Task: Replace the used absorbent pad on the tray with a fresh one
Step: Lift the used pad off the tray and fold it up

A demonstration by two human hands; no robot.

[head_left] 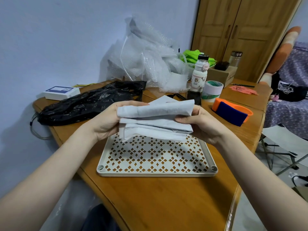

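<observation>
Black bag point(90, 104), tape dispenser point(232, 113) flanking tray point(156, 174)

A black plastic bag point(93, 102) lies on the left of the wooden table point(166, 197), just beside a white box point(60, 92) at the far left edge. Bubble wrap point(145, 64) is heaped at the back. A white bottle point(200, 73) stands upright next to a tape roll point(212, 90). An orange-and-blue dispenser point(232, 112) sits to the right. Wooden doors point(241, 30) stand behind.
</observation>
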